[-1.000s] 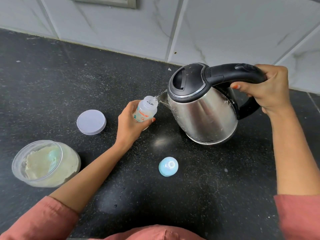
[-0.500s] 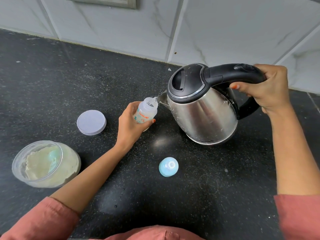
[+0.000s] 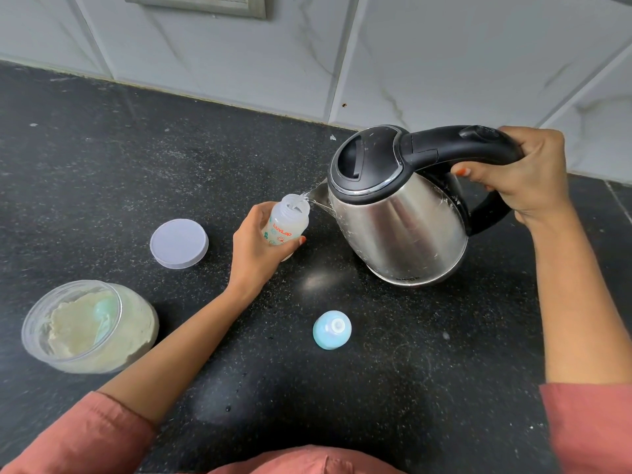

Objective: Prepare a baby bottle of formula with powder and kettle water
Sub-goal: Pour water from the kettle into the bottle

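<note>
My left hand (image 3: 256, 248) grips a small clear baby bottle (image 3: 285, 225) with printed orange and green marks, its open mouth tilted toward the kettle. My right hand (image 3: 516, 172) holds the black handle of a steel kettle (image 3: 400, 220), which is tipped left with its spout right at the bottle's rim. A thin stream of water runs from the spout into the bottle. An open clear jar of pale powder (image 3: 89, 326) with a light green scoop inside sits at the left.
A round lilac jar lid (image 3: 179, 243) lies flat on the black speckled counter (image 3: 102, 165) left of the bottle. The blue bottle cap with teat (image 3: 331, 330) stands in front of the kettle. A grey tiled wall (image 3: 376, 63) closes off the back.
The kettle and the bottle have barely shifted; the bottle sits slightly lower against the spout and water keeps running into it.
</note>
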`<action>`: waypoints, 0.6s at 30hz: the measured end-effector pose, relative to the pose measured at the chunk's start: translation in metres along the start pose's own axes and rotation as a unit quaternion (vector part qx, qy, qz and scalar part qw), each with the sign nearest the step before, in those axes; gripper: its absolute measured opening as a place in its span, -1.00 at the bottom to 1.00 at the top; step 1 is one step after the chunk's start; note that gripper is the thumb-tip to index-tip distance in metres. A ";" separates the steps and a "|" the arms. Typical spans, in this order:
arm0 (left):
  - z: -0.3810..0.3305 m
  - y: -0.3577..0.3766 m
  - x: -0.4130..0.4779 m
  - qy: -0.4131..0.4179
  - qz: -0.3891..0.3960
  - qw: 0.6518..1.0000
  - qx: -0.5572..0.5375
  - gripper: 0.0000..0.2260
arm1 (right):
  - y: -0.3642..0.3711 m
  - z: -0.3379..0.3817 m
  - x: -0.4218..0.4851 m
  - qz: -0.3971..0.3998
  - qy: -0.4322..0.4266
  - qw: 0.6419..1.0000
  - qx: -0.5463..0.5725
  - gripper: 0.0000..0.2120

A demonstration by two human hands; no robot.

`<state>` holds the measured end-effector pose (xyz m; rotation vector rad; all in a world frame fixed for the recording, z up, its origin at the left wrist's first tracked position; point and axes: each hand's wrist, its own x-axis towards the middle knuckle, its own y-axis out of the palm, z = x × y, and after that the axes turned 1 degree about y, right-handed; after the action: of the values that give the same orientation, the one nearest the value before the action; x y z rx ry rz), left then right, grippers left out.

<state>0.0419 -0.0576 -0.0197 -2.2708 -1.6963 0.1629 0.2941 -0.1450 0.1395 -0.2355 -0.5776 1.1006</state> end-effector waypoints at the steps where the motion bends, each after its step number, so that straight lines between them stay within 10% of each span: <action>1: 0.000 0.000 0.000 0.000 -0.001 1.000 -0.002 -0.50 | 0.000 0.000 0.000 0.000 -0.002 1.000 -0.005 -0.46; 18: -0.013 0.007 0.000 -0.001 0.001 1.000 -0.016 -0.49 | -0.014 -0.013 -0.010 -0.035 0.006 0.998 0.044 -0.72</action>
<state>0.0519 -0.0620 -0.0098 -2.2961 -1.7081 0.1391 0.3094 -0.1588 0.1317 -0.1453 -0.5210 1.0541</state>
